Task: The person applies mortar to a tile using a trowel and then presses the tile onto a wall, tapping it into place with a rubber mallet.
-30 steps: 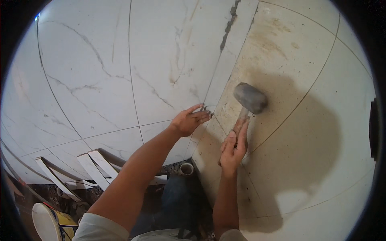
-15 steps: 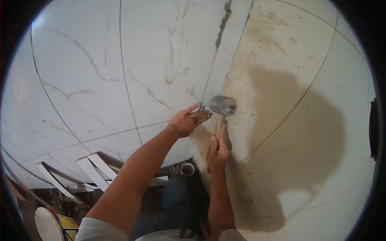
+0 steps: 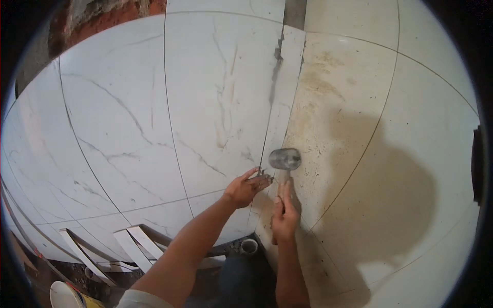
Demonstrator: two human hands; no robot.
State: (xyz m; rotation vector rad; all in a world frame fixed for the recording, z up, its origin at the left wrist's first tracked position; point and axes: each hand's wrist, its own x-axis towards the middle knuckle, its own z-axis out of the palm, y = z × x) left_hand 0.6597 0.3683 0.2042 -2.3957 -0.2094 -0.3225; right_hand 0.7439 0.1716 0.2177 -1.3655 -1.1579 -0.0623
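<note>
Fingers of our right hand (image 3: 285, 215) wrap the mallet (image 3: 284, 163) handle, its grey head against the narrow tile strip (image 3: 281, 110) in the wall corner, just beside our left hand (image 3: 246, 187), whose fingertips pinch something small at the strip's edge that we cannot make out. Around them spread marbled white tiles (image 3: 205, 97) on the left and beige tiles (image 3: 359, 128) on the right; below lie cut tile strips (image 3: 131, 244), a pipe end (image 3: 249, 247) and a bucket (image 3: 69, 296).
</note>
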